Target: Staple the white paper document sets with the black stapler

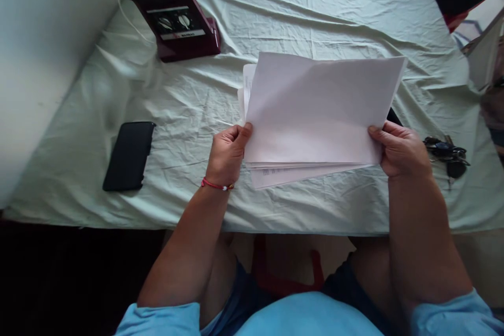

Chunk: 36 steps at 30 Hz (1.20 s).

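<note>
A stack of white paper sheets (321,110) is held up between my two hands, over the cloth-covered table. My left hand (228,151) pinches its left edge, thumb on top. At the right edge my right hand (401,148) grips it the same way. The top sheet is blank on the side facing me. Under it, a printed sheet (275,176) sticks out at the near side, and more rounded-corner papers (247,81) show at the upper left. Part of a dark object (394,116) peeks out beside my right hand; its kind is hidden.
A black phone-shaped item (129,156) lies to the left. Behind it stands a dark red fan base (187,29). A bunch of keys (449,155) rests right of my right hand. The light green tablecloth (189,100) is wrinkled. A white wall (43,63) borders the left side.
</note>
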Each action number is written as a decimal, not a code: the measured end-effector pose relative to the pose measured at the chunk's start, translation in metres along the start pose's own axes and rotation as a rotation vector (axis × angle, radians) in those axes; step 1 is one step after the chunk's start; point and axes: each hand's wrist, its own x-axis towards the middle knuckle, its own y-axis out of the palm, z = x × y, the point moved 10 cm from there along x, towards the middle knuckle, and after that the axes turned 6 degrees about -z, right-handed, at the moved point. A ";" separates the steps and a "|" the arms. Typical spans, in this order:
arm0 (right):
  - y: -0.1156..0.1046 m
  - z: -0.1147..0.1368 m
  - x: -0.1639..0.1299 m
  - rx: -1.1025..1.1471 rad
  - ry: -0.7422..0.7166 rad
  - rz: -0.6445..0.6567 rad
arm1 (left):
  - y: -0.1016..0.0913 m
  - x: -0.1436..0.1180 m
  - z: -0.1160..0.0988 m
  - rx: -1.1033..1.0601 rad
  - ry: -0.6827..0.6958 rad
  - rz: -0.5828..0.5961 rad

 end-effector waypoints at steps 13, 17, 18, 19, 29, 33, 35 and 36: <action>0.000 -0.003 -0.002 0.044 0.040 -0.071 | -0.002 0.003 0.001 -0.194 -0.037 -0.065; -0.001 -0.003 -0.004 0.036 0.062 -0.095 | -0.001 0.004 0.005 -0.202 -0.049 -0.062; -0.001 -0.003 -0.006 0.044 0.073 -0.103 | 0.000 0.004 0.005 -0.202 -0.052 -0.055; -0.001 -0.002 -0.007 0.055 0.082 -0.108 | 0.001 0.003 0.005 -0.201 -0.055 -0.046; -0.010 0.002 -0.003 0.115 0.079 -0.159 | 0.010 -0.004 0.003 -0.054 -0.105 0.073; -0.007 0.001 -0.004 0.122 0.084 -0.145 | 0.008 -0.003 0.002 -0.072 -0.062 0.045; -0.005 0.000 -0.005 0.121 0.092 -0.139 | 0.009 -0.003 0.001 -0.087 -0.054 0.053; -0.005 -0.001 -0.005 0.121 0.096 -0.138 | 0.010 -0.003 0.002 -0.095 -0.061 0.057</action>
